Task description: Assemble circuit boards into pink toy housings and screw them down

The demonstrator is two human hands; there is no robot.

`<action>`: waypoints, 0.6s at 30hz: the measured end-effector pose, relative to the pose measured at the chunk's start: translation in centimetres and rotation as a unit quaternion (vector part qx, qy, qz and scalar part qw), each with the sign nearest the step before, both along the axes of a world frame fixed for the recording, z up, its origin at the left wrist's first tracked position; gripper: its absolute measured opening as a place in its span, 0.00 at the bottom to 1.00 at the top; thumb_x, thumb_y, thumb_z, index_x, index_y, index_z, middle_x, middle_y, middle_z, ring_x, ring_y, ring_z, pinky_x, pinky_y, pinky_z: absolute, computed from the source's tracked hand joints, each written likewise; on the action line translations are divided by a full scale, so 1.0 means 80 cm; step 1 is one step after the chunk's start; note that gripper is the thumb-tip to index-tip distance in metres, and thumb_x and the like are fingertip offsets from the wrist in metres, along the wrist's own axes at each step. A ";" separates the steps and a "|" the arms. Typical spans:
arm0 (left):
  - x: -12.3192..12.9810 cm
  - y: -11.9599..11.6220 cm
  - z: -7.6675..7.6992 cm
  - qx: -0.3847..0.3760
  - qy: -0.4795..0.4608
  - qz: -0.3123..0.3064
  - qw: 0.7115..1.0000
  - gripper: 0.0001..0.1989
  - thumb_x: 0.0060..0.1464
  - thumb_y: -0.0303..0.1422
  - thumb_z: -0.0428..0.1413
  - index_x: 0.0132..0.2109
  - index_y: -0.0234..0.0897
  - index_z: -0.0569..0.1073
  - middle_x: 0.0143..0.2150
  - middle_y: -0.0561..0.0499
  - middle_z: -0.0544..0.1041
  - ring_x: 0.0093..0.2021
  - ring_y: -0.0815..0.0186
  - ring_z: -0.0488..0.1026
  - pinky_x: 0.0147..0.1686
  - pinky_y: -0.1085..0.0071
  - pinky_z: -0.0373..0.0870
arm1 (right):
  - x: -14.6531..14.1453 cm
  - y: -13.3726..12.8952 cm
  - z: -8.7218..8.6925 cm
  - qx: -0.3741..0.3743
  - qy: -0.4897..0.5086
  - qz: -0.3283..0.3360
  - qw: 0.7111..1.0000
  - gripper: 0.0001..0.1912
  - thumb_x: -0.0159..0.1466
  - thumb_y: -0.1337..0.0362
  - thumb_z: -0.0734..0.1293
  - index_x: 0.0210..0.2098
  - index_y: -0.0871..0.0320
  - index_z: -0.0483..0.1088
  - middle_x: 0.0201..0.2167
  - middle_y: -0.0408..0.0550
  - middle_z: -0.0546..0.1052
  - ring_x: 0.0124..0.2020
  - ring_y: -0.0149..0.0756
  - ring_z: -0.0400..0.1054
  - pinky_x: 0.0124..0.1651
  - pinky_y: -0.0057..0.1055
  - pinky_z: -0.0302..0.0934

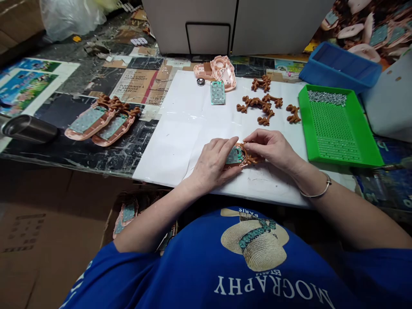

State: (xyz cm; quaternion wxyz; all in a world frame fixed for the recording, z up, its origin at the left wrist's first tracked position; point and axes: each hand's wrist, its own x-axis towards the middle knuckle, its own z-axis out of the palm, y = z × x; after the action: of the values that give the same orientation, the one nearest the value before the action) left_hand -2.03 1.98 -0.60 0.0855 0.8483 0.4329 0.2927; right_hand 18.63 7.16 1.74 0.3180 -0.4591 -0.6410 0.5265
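Note:
My left hand (214, 161) lies over a pink plastic toy shell with a green circuit board (234, 155) in it, gripping it against the white sheet. At the shell's right end sits a brown antler-shaped piece (252, 159). The fingers of my right hand (272, 148) pinch together at the upper edge of this piece; the exact contact is partly hidden. Several loose brown antler pieces (255, 102) lie beyond my right hand. Farther back is an open pink shell (230, 77), with a circuit board (218, 93) and a small round speaker (201, 82) beside it.
A green tray (370, 146) of small screws stands at the right, with a blue bin (341, 64) behind it. Two shells with boards and antlers (111, 126) lie at left, near a metal cup (30, 128). Grey panels (270, 28) stand at the back.

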 end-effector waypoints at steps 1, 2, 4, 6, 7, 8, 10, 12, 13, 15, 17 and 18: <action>0.000 0.000 0.000 -0.003 -0.001 0.000 1.000 0.30 0.63 0.43 0.55 0.64 0.29 0.60 0.55 0.38 0.73 0.54 0.54 0.69 0.55 0.58 0.67 | 0.000 0.000 0.000 0.004 0.000 -0.006 1.000 0.11 0.55 0.59 0.73 0.32 0.61 0.74 0.25 0.43 0.75 0.24 0.29 0.64 0.28 0.29 0.58; 0.000 0.000 0.001 -0.008 -0.002 0.001 1.000 0.30 0.63 0.43 0.55 0.64 0.30 0.60 0.55 0.38 0.73 0.54 0.54 0.69 0.55 0.58 0.67 | -0.001 0.000 -0.001 0.011 -0.001 -0.016 1.000 0.11 0.55 0.59 0.73 0.31 0.61 0.74 0.25 0.43 0.75 0.25 0.29 0.65 0.28 0.29 0.58; 0.000 -0.001 0.001 -0.020 -0.003 0.003 1.000 0.30 0.63 0.44 0.55 0.65 0.32 0.60 0.56 0.38 0.73 0.55 0.54 0.69 0.55 0.57 0.67 | -0.001 -0.001 -0.002 0.025 -0.001 -0.033 0.999 0.10 0.55 0.60 0.73 0.31 0.60 0.74 0.26 0.44 0.75 0.26 0.29 0.65 0.28 0.29 0.59; 0.000 -0.001 0.001 -0.025 -0.005 0.003 1.000 0.30 0.63 0.44 0.55 0.65 0.33 0.60 0.56 0.39 0.73 0.55 0.53 0.68 0.55 0.56 0.67 | -0.002 -0.003 -0.003 0.025 0.007 -0.032 0.999 0.09 0.55 0.60 0.73 0.30 0.60 0.73 0.25 0.43 0.75 0.25 0.29 0.65 0.28 0.28 0.59; 0.000 -0.001 0.001 -0.025 -0.004 0.001 1.000 0.30 0.63 0.44 0.56 0.65 0.32 0.60 0.56 0.39 0.73 0.55 0.53 0.69 0.55 0.57 0.67 | -0.002 -0.004 -0.003 0.020 0.015 -0.024 0.999 0.09 0.55 0.61 0.73 0.30 0.60 0.73 0.24 0.42 0.74 0.24 0.28 0.64 0.27 0.28 0.58; 0.000 -0.001 0.001 -0.023 -0.004 -0.001 1.000 0.31 0.62 0.43 0.56 0.65 0.32 0.60 0.56 0.38 0.73 0.55 0.53 0.69 0.55 0.57 0.67 | -0.002 -0.004 -0.002 0.014 0.023 -0.016 1.000 0.09 0.55 0.61 0.73 0.30 0.60 0.73 0.23 0.41 0.74 0.23 0.27 0.63 0.26 0.28 0.58; 0.000 -0.001 0.001 -0.022 -0.003 -0.004 1.000 0.31 0.62 0.43 0.57 0.65 0.31 0.60 0.56 0.38 0.73 0.55 0.54 0.69 0.55 0.57 0.68 | -0.002 -0.006 -0.002 0.009 0.032 -0.008 0.999 0.08 0.55 0.62 0.73 0.30 0.60 0.73 0.22 0.40 0.73 0.21 0.26 0.62 0.25 0.27 0.57; 0.000 -0.001 0.002 -0.027 -0.003 -0.004 1.000 0.31 0.62 0.43 0.57 0.65 0.32 0.60 0.56 0.39 0.73 0.55 0.54 0.69 0.55 0.57 0.68 | -0.001 -0.006 -0.001 0.009 0.033 -0.011 0.999 0.08 0.55 0.63 0.73 0.30 0.60 0.73 0.22 0.40 0.73 0.21 0.26 0.62 0.24 0.27 0.56; 0.000 -0.001 0.002 -0.028 -0.003 -0.004 1.000 0.31 0.62 0.43 0.57 0.65 0.32 0.60 0.56 0.39 0.73 0.55 0.54 0.69 0.55 0.57 0.68 | 0.000 -0.005 -0.001 0.007 0.034 -0.012 0.999 0.08 0.54 0.63 0.73 0.30 0.60 0.73 0.22 0.40 0.73 0.21 0.26 0.62 0.24 0.26 0.56; -0.001 -0.001 0.002 -0.025 -0.004 -0.006 1.000 0.31 0.62 0.42 0.57 0.65 0.32 0.60 0.56 0.39 0.73 0.55 0.54 0.69 0.55 0.57 0.68 | 0.002 -0.004 0.000 -0.004 0.039 -0.004 0.999 0.08 0.54 0.63 0.73 0.31 0.60 0.73 0.21 0.40 0.73 0.21 0.26 0.62 0.23 0.26 0.55; -0.001 -0.001 0.002 -0.016 -0.004 -0.011 1.000 0.31 0.62 0.42 0.57 0.65 0.30 0.60 0.56 0.38 0.73 0.55 0.54 0.69 0.55 0.57 0.68 | 0.005 -0.003 0.000 -0.012 0.045 0.005 0.999 0.08 0.54 0.63 0.73 0.31 0.61 0.74 0.21 0.39 0.73 0.21 0.26 0.62 0.23 0.26 0.55; -0.001 -0.001 0.002 -0.012 -0.005 -0.013 1.000 0.31 0.61 0.42 0.58 0.64 0.29 0.61 0.56 0.38 0.74 0.54 0.54 0.69 0.55 0.58 0.68 | 0.006 -0.002 0.000 -0.014 0.046 0.008 0.999 0.09 0.54 0.63 0.73 0.31 0.61 0.74 0.21 0.39 0.73 0.21 0.26 0.62 0.23 0.26 0.56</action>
State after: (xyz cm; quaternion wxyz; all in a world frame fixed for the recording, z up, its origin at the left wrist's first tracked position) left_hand -2.10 1.89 -0.47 0.1018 0.8511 0.4254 0.2903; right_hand 19.07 6.98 1.71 0.3364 -0.4334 -0.6224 0.5583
